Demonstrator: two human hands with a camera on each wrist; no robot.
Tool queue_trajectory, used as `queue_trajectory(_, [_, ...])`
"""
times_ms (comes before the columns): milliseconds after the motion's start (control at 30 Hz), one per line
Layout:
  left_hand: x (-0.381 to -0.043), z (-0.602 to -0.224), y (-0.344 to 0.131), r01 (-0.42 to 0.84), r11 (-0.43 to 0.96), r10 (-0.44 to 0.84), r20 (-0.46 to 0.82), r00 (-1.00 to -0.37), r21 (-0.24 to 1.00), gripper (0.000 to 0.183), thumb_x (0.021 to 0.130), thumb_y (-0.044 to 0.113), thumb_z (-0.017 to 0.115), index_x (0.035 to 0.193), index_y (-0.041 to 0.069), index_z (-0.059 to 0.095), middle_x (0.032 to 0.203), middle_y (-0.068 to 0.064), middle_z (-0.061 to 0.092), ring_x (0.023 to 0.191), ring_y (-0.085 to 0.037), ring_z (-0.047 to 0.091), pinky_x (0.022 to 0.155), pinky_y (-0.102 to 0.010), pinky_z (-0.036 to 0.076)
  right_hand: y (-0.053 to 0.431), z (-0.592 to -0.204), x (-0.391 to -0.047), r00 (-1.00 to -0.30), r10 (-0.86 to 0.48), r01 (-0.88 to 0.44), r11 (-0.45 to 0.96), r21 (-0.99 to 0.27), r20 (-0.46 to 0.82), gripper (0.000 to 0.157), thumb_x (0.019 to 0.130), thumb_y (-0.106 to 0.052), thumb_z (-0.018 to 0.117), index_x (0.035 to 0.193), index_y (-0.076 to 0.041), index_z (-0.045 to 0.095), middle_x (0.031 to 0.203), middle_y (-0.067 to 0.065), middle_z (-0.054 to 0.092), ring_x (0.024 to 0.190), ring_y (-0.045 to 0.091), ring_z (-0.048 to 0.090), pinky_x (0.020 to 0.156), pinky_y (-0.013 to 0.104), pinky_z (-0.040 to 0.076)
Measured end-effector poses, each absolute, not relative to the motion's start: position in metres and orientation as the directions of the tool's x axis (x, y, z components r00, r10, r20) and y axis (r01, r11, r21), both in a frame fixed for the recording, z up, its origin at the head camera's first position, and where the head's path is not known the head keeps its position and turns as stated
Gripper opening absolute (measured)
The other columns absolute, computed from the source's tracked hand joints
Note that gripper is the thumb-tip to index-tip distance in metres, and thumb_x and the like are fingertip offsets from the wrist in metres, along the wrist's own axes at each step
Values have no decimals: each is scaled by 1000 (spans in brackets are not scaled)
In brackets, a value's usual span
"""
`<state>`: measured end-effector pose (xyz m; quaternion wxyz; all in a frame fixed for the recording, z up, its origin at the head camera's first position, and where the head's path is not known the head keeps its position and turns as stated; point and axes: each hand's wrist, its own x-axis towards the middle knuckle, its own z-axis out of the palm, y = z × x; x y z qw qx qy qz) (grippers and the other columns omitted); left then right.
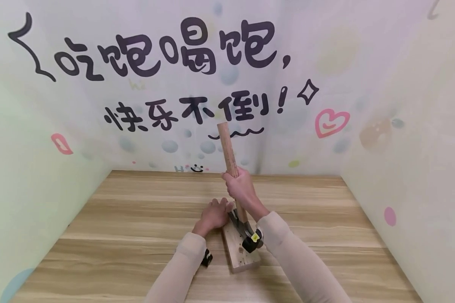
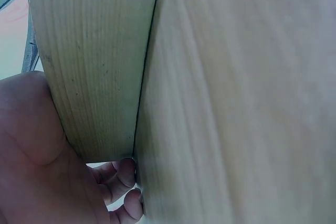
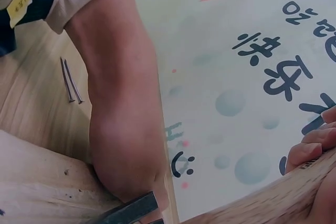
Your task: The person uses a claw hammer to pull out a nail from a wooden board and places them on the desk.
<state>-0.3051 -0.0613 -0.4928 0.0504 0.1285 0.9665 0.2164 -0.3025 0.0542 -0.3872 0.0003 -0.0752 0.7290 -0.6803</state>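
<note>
Bright, even light; wrist views blurred close-up.

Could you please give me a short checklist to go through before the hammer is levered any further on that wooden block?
1. Right hand grips the hammer handle firmly: ok, its fingers are wrapped round the upright handle.
2. Left hand steadies the wooden block: ok, it presses on the block's far end.
3. Hammer head seated on the block: ok, the metal rests on the wood beside the left hand.
4. Claw caught on a nail: cannot tell, the contact point is hidden.
5. Left fingers away from the head: not ok, they lie right next to it.
6. Loose nails out of the way: ok, two lie apart on the table.
</note>
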Motion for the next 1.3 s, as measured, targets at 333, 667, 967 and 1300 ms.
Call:
queue_trajectory(333, [-305, -494, -60, 232, 870, 275, -37, -961, 434, 38, 107, 34, 34, 124, 5, 52, 110, -26, 55, 98, -39, 54, 81, -54, 48, 54, -390, -302, -985, -95, -144, 23, -989, 141, 15, 94, -16, 60, 83, -9, 52, 53, -3, 44, 44, 8, 41, 41, 23, 33])
queue_trajectory(667, [-305, -494, -61, 237, 870, 282, -42, -959, 433, 38, 107, 34, 36, 124, 5, 52, 109, -25, 54, 96, -38, 54, 80, -53, 48, 53, -393, -302, -980, -89, -180, 41, -983, 175, 17, 96, -17, 61, 83, -8, 55, 53, -4, 43, 43, 9, 39, 40, 23, 32])
queue_trajectory(967, [-304, -493, -58, 226, 870, 273, -48, -961, 438, 36, 107, 34, 36, 122, 5, 52, 107, -26, 53, 97, -39, 53, 81, -53, 47, 56, -395, -297, -974, -85, -214, 53, -975, 210, 19, 96, -21, 61, 82, -10, 55, 55, -5, 42, 45, 10, 39, 42, 25, 32])
queue_trajectory(1300, [-305, -494, -57, 186, 860, 240, -54, -969, 476, 43, 108, 39, 32, 123, 5, 52, 110, -26, 52, 99, -39, 52, 83, -54, 45, 72, -397, -269, -939, -83, -335, -17, -942, 335, 19, 97, -19, 61, 84, -7, 55, 55, -5, 43, 46, 8, 40, 43, 24, 32])
